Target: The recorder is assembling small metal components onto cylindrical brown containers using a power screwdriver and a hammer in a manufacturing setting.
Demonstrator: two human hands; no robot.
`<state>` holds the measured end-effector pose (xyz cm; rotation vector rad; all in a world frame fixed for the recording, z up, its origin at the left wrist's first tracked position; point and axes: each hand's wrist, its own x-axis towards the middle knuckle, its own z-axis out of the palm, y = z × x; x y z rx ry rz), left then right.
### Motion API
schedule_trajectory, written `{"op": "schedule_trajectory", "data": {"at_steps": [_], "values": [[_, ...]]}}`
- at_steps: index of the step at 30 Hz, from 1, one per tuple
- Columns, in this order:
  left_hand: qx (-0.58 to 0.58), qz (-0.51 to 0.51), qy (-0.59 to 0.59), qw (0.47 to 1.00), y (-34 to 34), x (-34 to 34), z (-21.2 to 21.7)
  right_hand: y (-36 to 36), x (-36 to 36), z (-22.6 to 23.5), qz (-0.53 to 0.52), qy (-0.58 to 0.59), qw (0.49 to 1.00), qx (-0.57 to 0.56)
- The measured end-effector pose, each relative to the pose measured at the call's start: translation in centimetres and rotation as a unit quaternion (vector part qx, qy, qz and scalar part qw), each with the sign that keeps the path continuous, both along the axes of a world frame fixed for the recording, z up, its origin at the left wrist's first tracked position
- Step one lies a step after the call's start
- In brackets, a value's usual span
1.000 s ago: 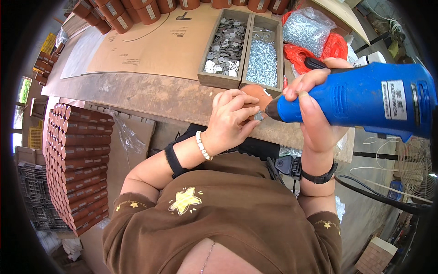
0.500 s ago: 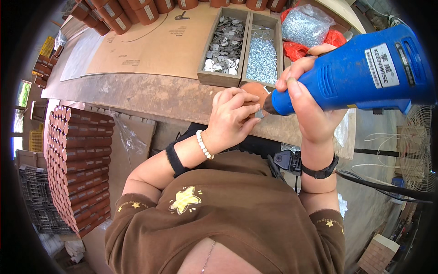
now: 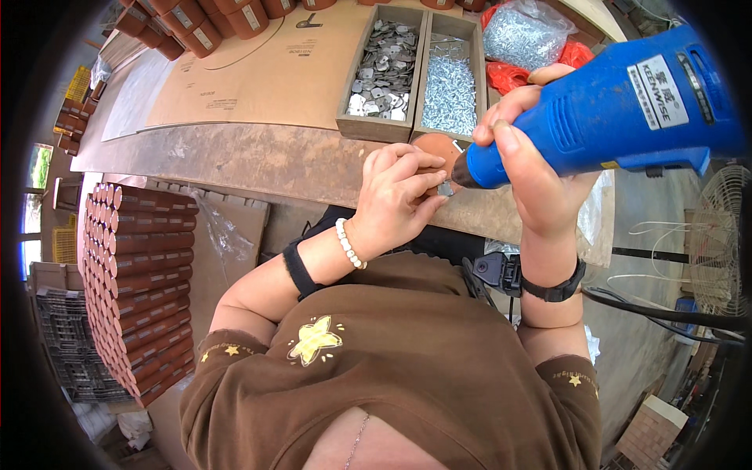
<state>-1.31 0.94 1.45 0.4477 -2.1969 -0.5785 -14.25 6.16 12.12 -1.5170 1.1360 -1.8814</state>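
My right hand point(image 3: 536, 168) grips a blue electric screwdriver point(image 3: 619, 110), its black nose pointing left at a small metal plate point(image 3: 446, 189). My left hand point(image 3: 397, 200) pinches a round reddish-brown wooden piece point(image 3: 439, 149) with that plate on it, at the near edge of the workbench point(image 3: 258, 160). The tool's tip sits right against the plate, between my fingertips. A bead bracelet circles my left wrist and a black watch my right.
Two wooden trays lie behind my hands: one with flat metal plates point(image 3: 384, 66), one with silver screws point(image 3: 449, 82). A clear bag of screws point(image 3: 525, 35) rests on red plastic. Brown cardboard point(image 3: 258, 70) covers the bench. Stacked reddish-brown cylinders point(image 3: 137, 274) stand at left, more along the bench's far edge point(image 3: 196, 23).
The blue screwdriver has tilted, its rear rising toward the upper right while its nose stays at the plate. My left hand has held the wooden piece in the same spot.
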Motion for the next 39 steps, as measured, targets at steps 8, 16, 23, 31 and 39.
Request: {"op": "schedule_trajectory", "data": {"at_steps": [8,16,23,31,39], "values": [[-0.006,-0.001,0.002,1.0,0.0,0.0,0.0,0.1,0.3,-0.2,-0.019,0.012,1.0,-0.001],[-0.001,-0.001,-0.001,1.0,-0.1,0.1,0.0,0.0,0.2,-0.4,-0.011,0.044,0.999,-0.004],[0.005,-0.001,0.011,1.0,-0.1,-0.1,-0.4,-0.2,-0.1,-0.4,0.01,0.02,1.0,0.009],[0.007,-0.001,0.01,1.0,-0.1,0.0,-0.3,-0.3,-1.1,-0.8,0.041,0.06,0.997,0.002],[0.022,-0.027,0.01,0.999,-0.3,0.2,-0.1,-0.4,-1.3,-0.7,0.048,0.047,0.998,0.014]]}}
